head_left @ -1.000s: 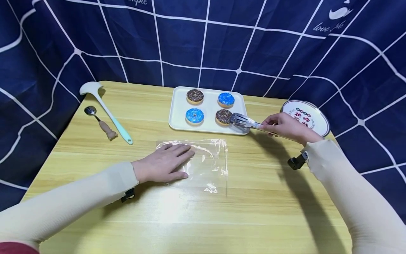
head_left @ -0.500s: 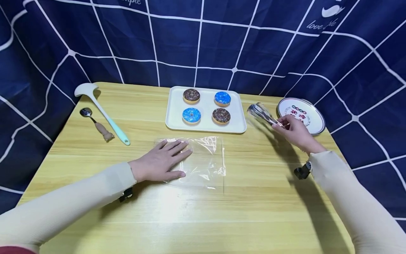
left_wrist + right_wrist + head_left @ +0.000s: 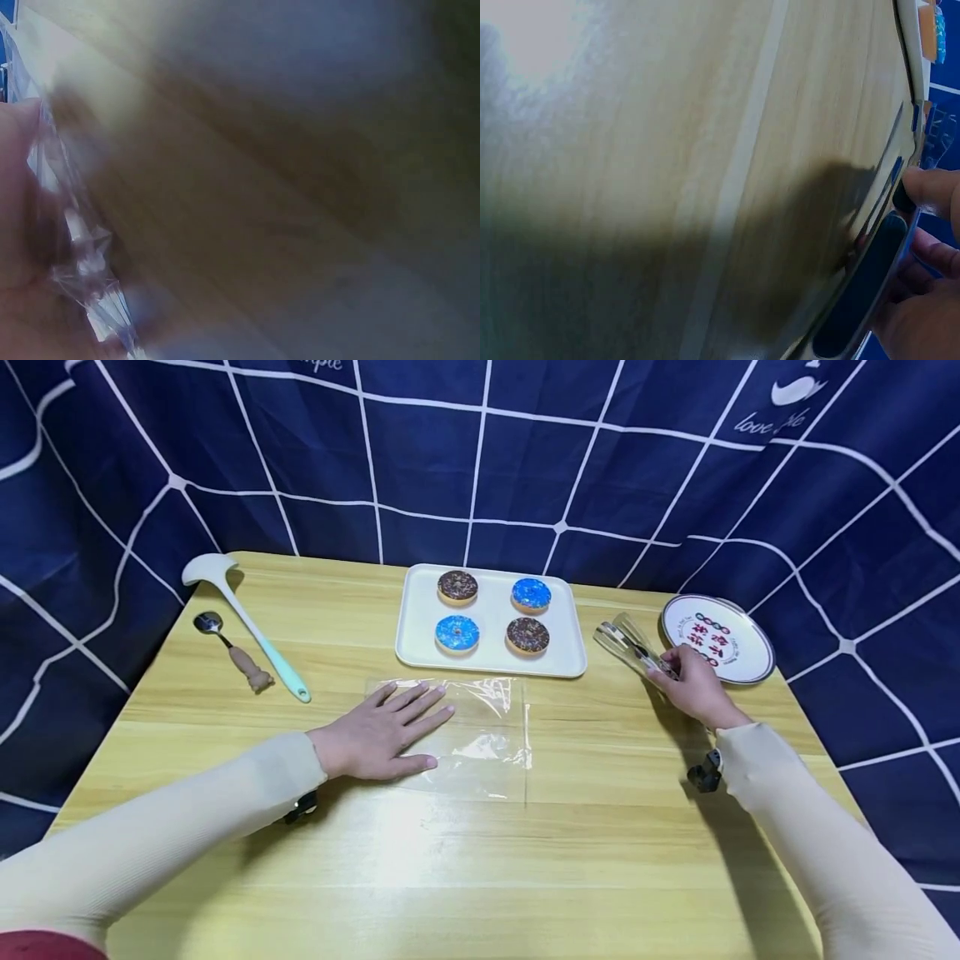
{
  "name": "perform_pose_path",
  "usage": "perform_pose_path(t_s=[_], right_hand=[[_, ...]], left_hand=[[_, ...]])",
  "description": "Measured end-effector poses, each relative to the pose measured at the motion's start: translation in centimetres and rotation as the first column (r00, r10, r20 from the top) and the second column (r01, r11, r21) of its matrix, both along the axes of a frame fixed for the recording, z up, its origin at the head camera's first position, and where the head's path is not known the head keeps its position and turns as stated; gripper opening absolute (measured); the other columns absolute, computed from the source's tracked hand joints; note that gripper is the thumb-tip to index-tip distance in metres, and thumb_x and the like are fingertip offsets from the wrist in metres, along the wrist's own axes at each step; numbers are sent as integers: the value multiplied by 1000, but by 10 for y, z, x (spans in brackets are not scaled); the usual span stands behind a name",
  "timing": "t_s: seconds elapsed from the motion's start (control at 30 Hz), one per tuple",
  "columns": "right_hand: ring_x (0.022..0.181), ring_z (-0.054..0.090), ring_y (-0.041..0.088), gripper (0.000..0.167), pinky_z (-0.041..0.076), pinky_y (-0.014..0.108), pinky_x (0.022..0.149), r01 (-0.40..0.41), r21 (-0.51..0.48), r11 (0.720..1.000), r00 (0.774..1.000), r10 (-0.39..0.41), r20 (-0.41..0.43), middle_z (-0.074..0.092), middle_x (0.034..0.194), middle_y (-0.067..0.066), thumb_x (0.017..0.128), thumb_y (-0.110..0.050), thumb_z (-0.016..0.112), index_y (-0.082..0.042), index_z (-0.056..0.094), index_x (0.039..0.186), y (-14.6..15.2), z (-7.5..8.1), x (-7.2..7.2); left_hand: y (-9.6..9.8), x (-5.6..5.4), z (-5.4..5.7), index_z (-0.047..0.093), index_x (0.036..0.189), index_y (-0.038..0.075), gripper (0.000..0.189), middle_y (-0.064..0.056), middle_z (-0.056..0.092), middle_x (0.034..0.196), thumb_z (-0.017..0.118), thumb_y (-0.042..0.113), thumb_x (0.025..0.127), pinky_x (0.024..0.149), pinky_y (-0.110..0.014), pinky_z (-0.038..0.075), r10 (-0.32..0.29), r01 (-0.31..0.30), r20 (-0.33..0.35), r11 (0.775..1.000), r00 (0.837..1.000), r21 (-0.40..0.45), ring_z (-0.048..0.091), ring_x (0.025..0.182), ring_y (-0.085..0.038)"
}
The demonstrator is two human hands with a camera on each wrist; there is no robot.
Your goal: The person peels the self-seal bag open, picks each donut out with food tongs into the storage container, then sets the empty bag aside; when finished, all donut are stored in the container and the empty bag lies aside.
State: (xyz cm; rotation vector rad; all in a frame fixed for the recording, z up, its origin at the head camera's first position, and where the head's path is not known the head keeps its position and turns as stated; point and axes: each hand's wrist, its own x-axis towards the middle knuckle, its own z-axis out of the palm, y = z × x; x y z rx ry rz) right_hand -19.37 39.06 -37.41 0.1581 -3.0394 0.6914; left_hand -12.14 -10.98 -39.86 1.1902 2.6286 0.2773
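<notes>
In the head view my left hand [image 3: 381, 733] lies flat, fingers spread, on a clear plastic bag [image 3: 487, 747] in the middle of the table. My right hand [image 3: 696, 687] grips metal tongs [image 3: 622, 643] between thumb and fingers, just left of a plate. The tong heads point to the far left, apart from the tray. The right wrist view shows the thumb [image 3: 930, 187] on the tongs [image 3: 859, 296] low over the wood. Behind the bag stands a white tray [image 3: 491, 657] with two chocolate donuts [image 3: 528, 635] and two blue donuts [image 3: 457, 633]. The left wrist view is dark and blurred.
A round plate [image 3: 752, 647] with red lettering stands at the right table edge. On the left lie a ladle [image 3: 255, 631] with a mint handle and a small spoon [image 3: 247, 668] with a brown handle. Dark blue gridded cloth [image 3: 427, 452] surrounds the table.
The tongs have moved right, away from the near chocolate donut and off the tray, toward the plate, and have turned. The donuts keep their places. My left hand stays on the bag.
</notes>
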Motion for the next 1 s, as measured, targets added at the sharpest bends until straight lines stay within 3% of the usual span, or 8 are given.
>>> perform_pose_path(t_s=[0.33, 0.73, 0.87, 1.0], right_hand=[[87, 51, 30, 40, 38, 25, 71, -10, 12, 1000, 1000, 10, -17, 58, 100, 24, 100, -18, 69, 13, 53, 119, -2, 2, 1], [86, 51, 28, 43, 39, 25, 70, -3, 22, 1000, 1000, 3, 21, 58, 100, 25, 100, -19, 69, 14, 52, 120, -3, 5, 1], [92, 53, 37, 49, 45, 37, 77, -9, 36, 999, 999, 8, 37, 57, 106, 31, 101, -21, 67, 18, 49, 125, -4, 9, 1], [114, 47, 50, 59, 42, 61, 98, -19, 66, 998, 1000, 20, -7, 50, 123, 40, 103, -27, 64, 21, 45, 134, -14, 17, 6]], left_hand=[[0, 2, 1, 21, 168, 20, 76, -10, 11, 178, 44, 57, 107, 131, -66, 9, 4, -4, 1, 1000, 1000, -20, 11, 165, -36], [1, 3, 1, 21, 168, 19, 76, -10, 12, 178, 44, 57, 107, 131, -67, 11, -4, 3, -12, 1000, 1000, -19, 12, 165, -37], [1, 2, -2, 24, 168, 18, 75, -12, 16, 177, 45, 56, 107, 129, -68, 15, -14, 14, -42, 1000, 999, 7, 16, 164, -39], [0, 0, -2, 27, 167, 21, 73, -13, 21, 175, 43, 58, 107, 129, -67, 19, -14, 15, -67, 1000, 998, 16, 20, 162, -39]])
